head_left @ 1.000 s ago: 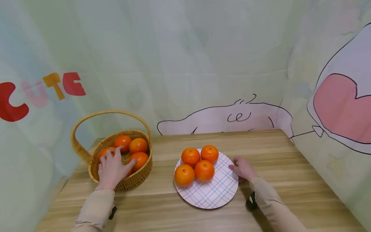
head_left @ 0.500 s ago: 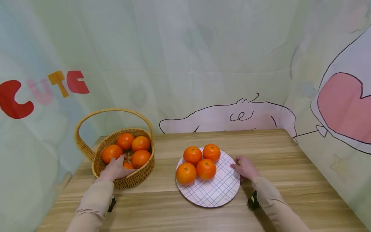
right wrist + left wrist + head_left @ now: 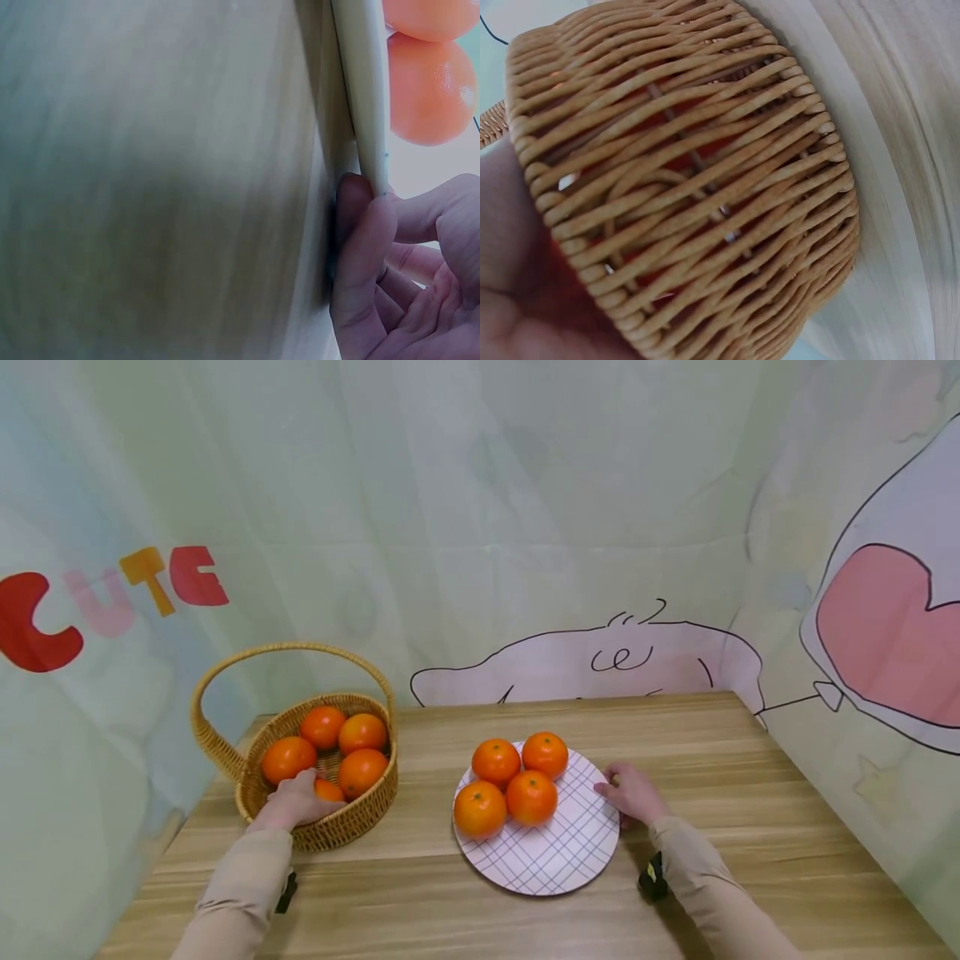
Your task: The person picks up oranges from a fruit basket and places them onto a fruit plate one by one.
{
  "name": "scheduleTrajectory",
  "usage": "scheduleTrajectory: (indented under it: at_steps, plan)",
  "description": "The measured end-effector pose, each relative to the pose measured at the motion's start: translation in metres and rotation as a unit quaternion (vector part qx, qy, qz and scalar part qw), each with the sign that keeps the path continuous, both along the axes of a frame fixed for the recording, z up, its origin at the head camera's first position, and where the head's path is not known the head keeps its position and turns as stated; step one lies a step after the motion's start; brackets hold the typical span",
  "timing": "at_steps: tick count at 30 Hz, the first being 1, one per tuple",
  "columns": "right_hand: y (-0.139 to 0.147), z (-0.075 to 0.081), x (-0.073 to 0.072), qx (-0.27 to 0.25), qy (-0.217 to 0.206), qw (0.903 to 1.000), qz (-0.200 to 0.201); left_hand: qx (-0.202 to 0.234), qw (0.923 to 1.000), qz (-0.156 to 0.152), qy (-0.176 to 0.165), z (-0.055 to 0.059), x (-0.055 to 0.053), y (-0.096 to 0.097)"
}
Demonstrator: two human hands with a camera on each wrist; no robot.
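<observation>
My left hand point(image 3: 298, 799) reaches over the near rim of a wicker basket point(image 3: 337, 827), its fingers and thumb curved round an orange point(image 3: 328, 790) low inside. Part of that orange is covered by the hand. In the left wrist view the basket's woven side point(image 3: 697, 180) hides most of the grip. To the right, a round checked plate point(image 3: 558, 852) bears several oranges point(image 3: 532, 797) on its left half. My right hand point(image 3: 633, 793) pinches the plate's right rim; the right wrist view has the thumb above and fingers point(image 3: 364, 255) against the underside.
More oranges point(image 3: 363, 772) lie in the basket around the left hand. A tall arched handle point(image 3: 292, 647) rises over it. Both basket and plate stand on a wooden table point(image 3: 420, 893), with a printed curtain point(image 3: 480, 527) hanging along its back and sides.
The left hand, spread above the oranges a second ago, has dropped deeper at the basket's near side and closed round one of them. The right hand keeps its place at the plate's rim.
</observation>
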State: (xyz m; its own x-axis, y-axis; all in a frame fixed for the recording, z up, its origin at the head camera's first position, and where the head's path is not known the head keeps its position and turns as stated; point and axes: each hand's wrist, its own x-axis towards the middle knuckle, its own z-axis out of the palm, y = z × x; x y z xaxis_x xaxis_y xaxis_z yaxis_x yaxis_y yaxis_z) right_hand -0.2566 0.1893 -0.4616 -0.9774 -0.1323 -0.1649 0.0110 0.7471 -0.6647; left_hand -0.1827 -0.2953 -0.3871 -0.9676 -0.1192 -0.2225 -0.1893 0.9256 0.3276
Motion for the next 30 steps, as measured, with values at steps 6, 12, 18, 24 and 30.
scheduleTrajectory:
  at_steps: [6, 12, 18, 24, 30]
  plan:
    - [-0.001, 0.001, -0.001, 0.008, -0.001, 1.0000, 0.000, 0.012, 0.9989, 0.020, 0.041, 0.001, 0.006, 0.000]
    - [0.000, 0.001, -0.001, 0.004, -0.007, 1.0000, 0.002, 0.023, 0.9950, 0.031, 0.092, 0.001, 0.013, 0.003]
    - [0.003, 0.000, 0.001, 0.001, 0.009, 0.9999, 0.007, 0.046, 0.9900, 0.035, 0.129, 0.000, 0.018, 0.006]
    - [0.003, 0.001, 0.001, 0.001, 0.004, 0.9999, 0.010, 0.075, 0.9849, 0.044, 0.150, 0.001, 0.025, 0.005]
    - [0.000, 0.000, -0.001, 0.006, -0.005, 0.9999, 0.008, 0.108, 0.9750, 0.042, 0.190, 0.002, 0.030, 0.003]
